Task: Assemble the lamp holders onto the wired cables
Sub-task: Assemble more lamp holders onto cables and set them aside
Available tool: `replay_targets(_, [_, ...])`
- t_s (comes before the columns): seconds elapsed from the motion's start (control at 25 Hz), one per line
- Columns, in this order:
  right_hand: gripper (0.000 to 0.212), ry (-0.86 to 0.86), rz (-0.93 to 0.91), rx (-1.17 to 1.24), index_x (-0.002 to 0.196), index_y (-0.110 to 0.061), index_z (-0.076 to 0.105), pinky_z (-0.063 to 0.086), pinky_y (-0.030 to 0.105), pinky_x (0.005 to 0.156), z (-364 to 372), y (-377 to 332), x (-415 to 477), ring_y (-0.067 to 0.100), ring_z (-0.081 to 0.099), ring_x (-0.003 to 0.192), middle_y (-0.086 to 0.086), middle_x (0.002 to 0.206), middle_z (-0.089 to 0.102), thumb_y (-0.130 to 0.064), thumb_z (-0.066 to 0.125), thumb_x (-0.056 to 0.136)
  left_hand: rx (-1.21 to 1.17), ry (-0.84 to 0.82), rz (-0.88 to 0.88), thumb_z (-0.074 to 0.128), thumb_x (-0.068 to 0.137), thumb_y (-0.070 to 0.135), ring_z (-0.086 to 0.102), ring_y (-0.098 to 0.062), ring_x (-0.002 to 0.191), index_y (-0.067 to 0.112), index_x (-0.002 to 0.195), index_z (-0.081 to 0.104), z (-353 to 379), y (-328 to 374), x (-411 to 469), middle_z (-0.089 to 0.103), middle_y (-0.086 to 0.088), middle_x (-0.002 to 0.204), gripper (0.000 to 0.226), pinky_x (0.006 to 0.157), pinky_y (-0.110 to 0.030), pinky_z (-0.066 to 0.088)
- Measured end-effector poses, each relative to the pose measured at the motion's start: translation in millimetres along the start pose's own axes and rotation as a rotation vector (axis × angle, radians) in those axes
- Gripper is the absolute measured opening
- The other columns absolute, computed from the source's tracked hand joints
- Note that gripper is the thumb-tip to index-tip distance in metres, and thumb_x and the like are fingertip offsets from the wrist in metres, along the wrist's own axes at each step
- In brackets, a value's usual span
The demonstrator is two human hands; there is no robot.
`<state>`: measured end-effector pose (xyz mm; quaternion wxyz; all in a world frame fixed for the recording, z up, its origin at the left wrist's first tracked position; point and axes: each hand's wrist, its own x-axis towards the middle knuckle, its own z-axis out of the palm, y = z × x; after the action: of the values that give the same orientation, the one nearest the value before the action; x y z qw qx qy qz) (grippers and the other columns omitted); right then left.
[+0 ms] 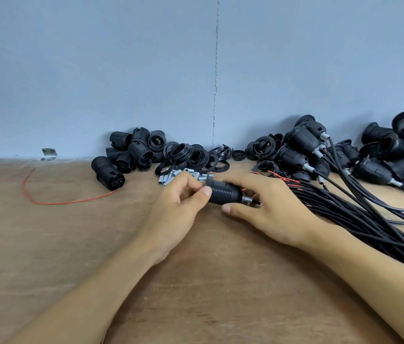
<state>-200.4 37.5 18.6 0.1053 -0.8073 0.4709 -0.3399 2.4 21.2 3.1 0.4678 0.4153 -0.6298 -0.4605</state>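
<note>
Near the middle of the surface point(59, 244), the left hand point(177, 209) and right hand point(270, 207) are gripping one black lamp holder point(224, 192) between them, fingers point(203, 196) curling round its ribbed body and cable end. Black cables point(360, 217) are fanning toward the right edge; beyond, metal tubes point(171, 177) and loose holders point(131, 155) are lying toward the far edge.

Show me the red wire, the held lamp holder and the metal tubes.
red wire point(59, 203): head view, lower stretch.
held lamp holder point(225, 192): head view, ribbed body.
metal tubes point(171, 176): head view, pile's middle.
</note>
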Motion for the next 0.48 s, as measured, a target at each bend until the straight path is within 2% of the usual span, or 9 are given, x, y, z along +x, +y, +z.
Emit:
replay_targets(0.12, [0.042, -0.012, 0.021, 0.044, 0.135, -0.032, 0.061, 0.038, 0.004, 0.083, 2.0, 0.1, -1.9, -0.016, 0.056, 0.104, -0.034, 0.111, 0.064, -0.028, 0.069, 0.094, -0.104, -0.030, -0.036, 0.072, 0.092, 0.018, 0.066, -0.008, 0.104, 0.028, 0.073, 0.065, -3.5, 1.1, 1.9, 0.075, 0.010, 0.100, 0.023, 0.112, -0.048, 0.045])
replay_targets(0.2, [0.038, -0.014, 0.061, 0.096, 0.135, -0.033, 0.060, 0.039, 0.008, 0.082, 2.5, 0.2, -2.4, -0.013, 0.058, 0.101, -0.032, 0.110, 0.066, -0.029, 0.064, 0.098, -0.148, -0.069, -0.032, 0.066, 0.096, 0.006, 0.064, -0.006, 0.118, 0.024, 0.080, 0.066, -4.2, 1.6, 2.4, 0.073, 0.007, 0.122, 0.024, 0.113, -0.040, 0.043])
replay_targets(0.28, [0.034, -0.006, 0.102, 0.146, 0.133, -0.033, 0.061, 0.045, 0.018, 0.084, 2.2, 0.7, -1.8, -0.005, 0.061, 0.095, -0.025, 0.105, 0.069, -0.033, 0.061, 0.099, -0.143, -0.086, -0.021, 0.062, 0.097, 0.003, 0.063, -0.002, 0.120, 0.015, 0.092, 0.065, -3.5, 2.1, 2.0, 0.071, 0.009, 0.128, 0.013, 0.107, -0.031, 0.043])
replay_targets(0.4, [0.029, 0.010, 0.138, 0.167, 0.126, -0.032, 0.063, 0.052, 0.041, 0.083, 1.8, 1.8, -0.3, 0.013, 0.064, 0.083, -0.007, 0.091, 0.070, -0.039, 0.059, 0.098, -0.052, -0.039, 0.050, 0.064, 0.096, 0.000, 0.066, 0.001, 0.111, 0.017, 0.097, 0.066, -1.4, 4.2, -0.4, 0.074, 0.012, 0.118, 0.017, 0.096, -0.020, 0.046])
replay_targets(0.48, [0.029, 0.018, 0.136, 0.164, 0.125, -0.032, 0.064, 0.053, 0.046, 0.083, 4.0, 1.8, 0.2, 0.015, 0.064, 0.083, -0.005, 0.090, 0.069, -0.040, 0.059, 0.098, 0.064, 0.009, 0.125, 0.068, 0.092, -0.001, 0.065, 0.000, 0.113, 0.022, 0.093, 0.064, -1.4, 3.5, -2.0, 0.074, 0.012, 0.118, 0.024, 0.104, -0.023, 0.047])
